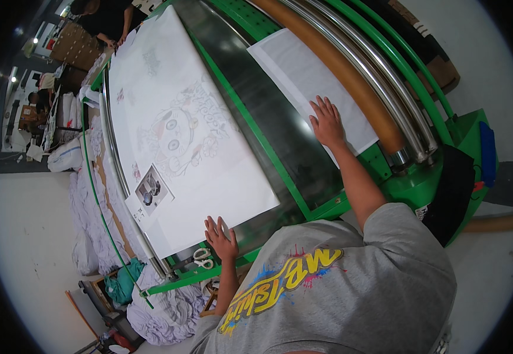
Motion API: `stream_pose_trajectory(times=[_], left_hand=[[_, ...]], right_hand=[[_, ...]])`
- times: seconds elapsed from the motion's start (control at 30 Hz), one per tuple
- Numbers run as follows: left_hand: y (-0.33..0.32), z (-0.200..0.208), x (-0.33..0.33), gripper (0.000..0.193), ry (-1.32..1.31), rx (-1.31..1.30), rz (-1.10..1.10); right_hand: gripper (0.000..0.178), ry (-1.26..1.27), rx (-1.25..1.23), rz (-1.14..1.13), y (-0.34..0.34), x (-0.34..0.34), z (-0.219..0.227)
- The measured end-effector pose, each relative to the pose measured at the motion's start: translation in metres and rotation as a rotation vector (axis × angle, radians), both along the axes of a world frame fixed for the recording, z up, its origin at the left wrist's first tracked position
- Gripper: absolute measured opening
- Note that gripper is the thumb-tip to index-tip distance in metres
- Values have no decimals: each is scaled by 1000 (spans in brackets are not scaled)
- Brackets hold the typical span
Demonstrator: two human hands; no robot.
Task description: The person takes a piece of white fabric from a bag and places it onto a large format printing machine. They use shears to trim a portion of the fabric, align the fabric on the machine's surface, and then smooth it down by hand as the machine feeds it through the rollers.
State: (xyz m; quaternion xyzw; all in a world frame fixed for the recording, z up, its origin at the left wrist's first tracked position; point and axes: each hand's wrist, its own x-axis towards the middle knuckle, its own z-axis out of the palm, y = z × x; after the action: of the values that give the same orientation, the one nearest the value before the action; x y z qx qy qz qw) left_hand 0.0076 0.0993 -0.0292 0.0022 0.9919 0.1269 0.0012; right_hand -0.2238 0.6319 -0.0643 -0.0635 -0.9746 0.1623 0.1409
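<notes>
A large white sheet [233, 171] with faint cartoon prints covers the left side of a green-framed roller machine [295, 189]. At the sheet's near edge, my left hand [221, 239] rests with its fingers spread. White-handled scissors [202, 258] lie on the frame just left of that wrist. My right hand [327, 123] lies palm down, fingers stretched out, on a smaller white sheet [286, 59] beside the brown roller [333, 50]. Toward the large sheet's near left corner lies a small paper with a dark photo [153, 189]. Neither hand grips anything.
Metal rollers [380, 74] run beside the brown one. At the far end, another person [104, 20] leans with their hands by the large sheet. Heaps of white cloth [165, 307] and a green cloth bundle [124, 282] lie on the left. Blue material [487, 154] hangs at the right.
</notes>
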Motion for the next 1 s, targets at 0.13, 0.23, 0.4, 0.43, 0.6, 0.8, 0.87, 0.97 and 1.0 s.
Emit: stream_pose_trajectory(times=[0.13,0.23,0.4,0.43,0.6,0.8,0.87,0.97,1.0], left_hand=[[0,-1,0,66,2,1,3],[2,1,-1,66,0,5,-1],[1,0,1,66,-4,6,6],[1,0,1,66,-5,5,6],[0,-2,1,66,3,-2,2],[2,1,-4,67,7,-10,-6],[10,5,-12,68,58,-1,18],[49,10,-67,68,204,107,3],[67,10,-94,68,246,190,-46]], right_hand=[[57,6,-6,5,0,0,0],[57,17,-3,6,2,2,-2],[56,9,-11,6,1,0,-2],[56,11,-8,6,1,1,-2],[57,21,-5,11,1,0,-3],[57,-1,10,19,3,1,0],[59,22,15,18,2,3,3],[60,33,-8,-38,-1,15,11],[61,31,-22,-63,-3,22,15]])
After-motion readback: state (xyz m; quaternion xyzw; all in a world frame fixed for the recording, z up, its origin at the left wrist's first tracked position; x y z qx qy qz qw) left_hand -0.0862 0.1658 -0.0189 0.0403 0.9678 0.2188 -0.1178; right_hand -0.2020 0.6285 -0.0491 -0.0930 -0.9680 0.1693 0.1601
